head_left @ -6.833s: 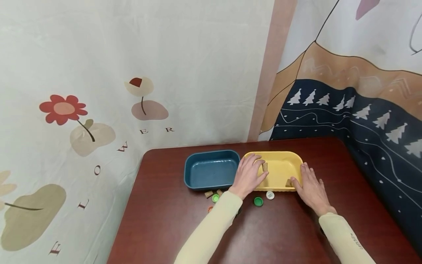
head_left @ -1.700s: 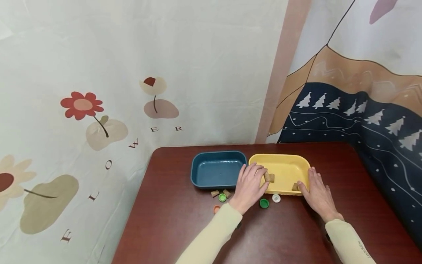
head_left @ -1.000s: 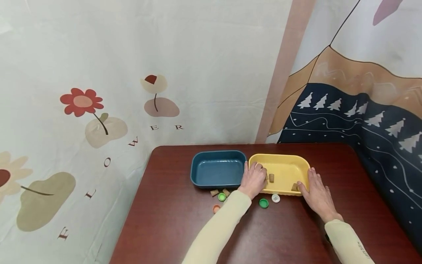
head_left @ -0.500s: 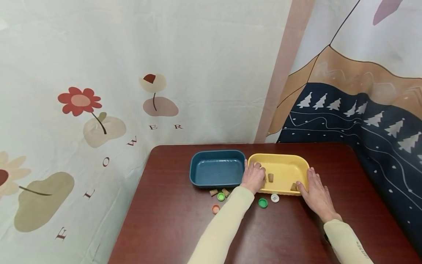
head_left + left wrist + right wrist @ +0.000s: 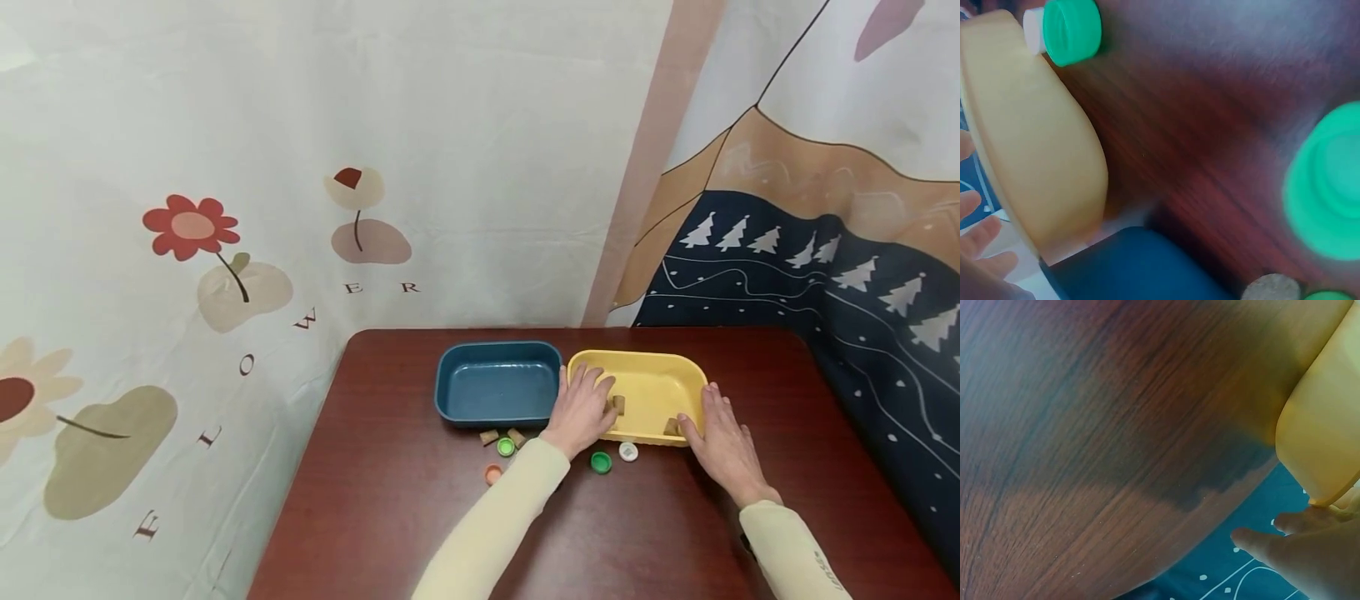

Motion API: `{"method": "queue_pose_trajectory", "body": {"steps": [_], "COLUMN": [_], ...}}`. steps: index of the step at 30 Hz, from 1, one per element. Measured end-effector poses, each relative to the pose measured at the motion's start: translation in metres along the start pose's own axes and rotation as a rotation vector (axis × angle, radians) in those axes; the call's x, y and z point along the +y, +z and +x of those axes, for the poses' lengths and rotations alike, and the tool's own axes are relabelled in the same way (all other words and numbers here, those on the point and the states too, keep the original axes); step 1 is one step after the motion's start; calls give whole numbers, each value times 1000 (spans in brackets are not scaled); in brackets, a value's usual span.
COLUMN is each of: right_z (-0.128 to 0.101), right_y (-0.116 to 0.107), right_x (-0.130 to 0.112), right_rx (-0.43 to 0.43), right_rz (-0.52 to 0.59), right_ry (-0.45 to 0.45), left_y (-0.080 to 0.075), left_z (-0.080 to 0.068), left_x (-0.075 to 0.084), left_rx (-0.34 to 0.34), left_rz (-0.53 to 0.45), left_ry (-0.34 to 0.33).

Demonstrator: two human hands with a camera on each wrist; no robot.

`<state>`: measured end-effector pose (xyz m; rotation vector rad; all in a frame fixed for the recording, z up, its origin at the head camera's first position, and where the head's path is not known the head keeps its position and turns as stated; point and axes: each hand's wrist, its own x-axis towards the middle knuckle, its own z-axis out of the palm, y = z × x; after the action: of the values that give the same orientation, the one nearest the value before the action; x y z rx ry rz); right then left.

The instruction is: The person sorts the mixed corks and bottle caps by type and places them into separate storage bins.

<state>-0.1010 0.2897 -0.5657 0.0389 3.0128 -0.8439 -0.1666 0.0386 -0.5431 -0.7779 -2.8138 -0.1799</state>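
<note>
A dark reddish wooden table [image 5: 420,517] fills the lower middle of the frame. At its centre sit a blue tray [image 5: 498,385] and a yellow tray [image 5: 660,385] side by side. Below them lie two corks [image 5: 489,437], two green caps [image 5: 600,462], a white cap [image 5: 628,452] and an orange cap [image 5: 492,474].

The counter [image 5: 420,517] is seen to be of dark reddish wood grain with a smooth, faintly glossy finish. The yellow tray [image 5: 660,371] and the blue tray [image 5: 495,392] appear to be made of smooth matt plastic. The green caps [image 5: 1072,30] are shown as smooth, slightly shiny plastic, and the small brown stoppers [image 5: 489,437] look like rough cork. The walls are covered by printed cloth [image 5: 225,167], matt and lightly creased. The sleeves [image 5: 487,533] are of soft knit fabric.
</note>
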Motion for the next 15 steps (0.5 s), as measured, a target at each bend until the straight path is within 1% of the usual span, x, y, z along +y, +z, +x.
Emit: {"method": "queue_pose_trajectory", "body": {"steps": [2, 5, 9, 13, 15], "right_z": [0, 1, 0, 0, 0], "right_y": [0, 0, -1, 0, 0], "right_x": [0, 0, 0, 0, 0], "right_rx": [-5, -8, -1, 7, 8], "right_rz": [1, -4, -9, -14, -14], "right_ry": [-1, -4, -18, -32, -34], "left_y": [-4, -12, -23, -31, -35], "left_z": [-8, -24, -47, -70, -81], "left_x": [-2, -9, -25, -45, -53], "left_rx": [18, 18, 13, 38, 48], "left_rz": [-18, -29, -37, -56, -69], "left_ry": [15, 33, 63, 79, 76]}}
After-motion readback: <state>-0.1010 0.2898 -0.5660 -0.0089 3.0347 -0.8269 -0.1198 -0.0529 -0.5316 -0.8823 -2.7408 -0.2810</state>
